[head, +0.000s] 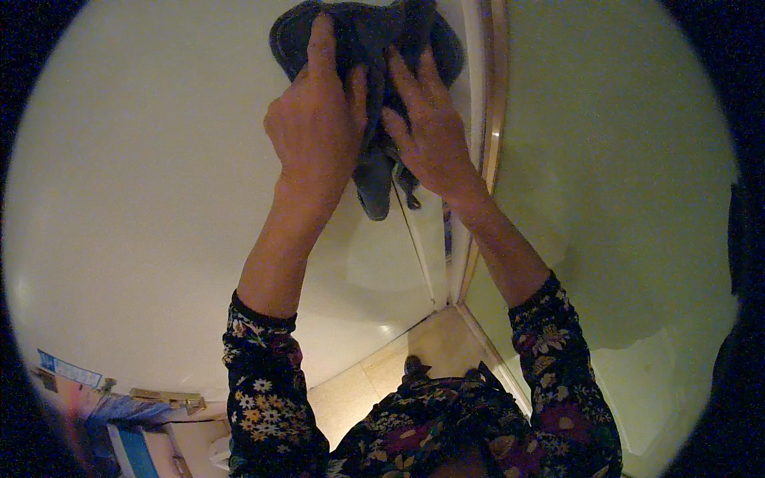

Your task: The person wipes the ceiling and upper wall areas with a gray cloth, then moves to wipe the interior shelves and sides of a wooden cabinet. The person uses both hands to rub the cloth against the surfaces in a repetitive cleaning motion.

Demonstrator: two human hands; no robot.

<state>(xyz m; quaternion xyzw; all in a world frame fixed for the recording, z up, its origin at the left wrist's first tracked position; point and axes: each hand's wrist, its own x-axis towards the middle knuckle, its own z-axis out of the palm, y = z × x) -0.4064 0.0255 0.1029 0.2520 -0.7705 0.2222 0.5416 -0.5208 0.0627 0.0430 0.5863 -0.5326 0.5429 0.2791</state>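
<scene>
A dark blue-grey item that looks like cloth (pixel 373 191), perhaps a garment or cap, hangs against a pale door or panel (pixel 149 179) at the top centre. My left hand (pixel 320 113) lies on its left part, the index finger stretched upward and the other fingers bent. On its right part rests my right hand (pixel 430 119), with the fingers spread over the dark material. A tapered end and a small loop hang below, between my wrists. Whether either hand grips the cloth is hard to tell in the dim light.
A door frame edge (pixel 493 137) runs down right of my hands, beside a green wall (pixel 597 149). Below lies a tiled floor (pixel 352 388). At the lower left are a brass-coloured metal fitting (pixel 167 397) and a blue and white item (pixel 131 448).
</scene>
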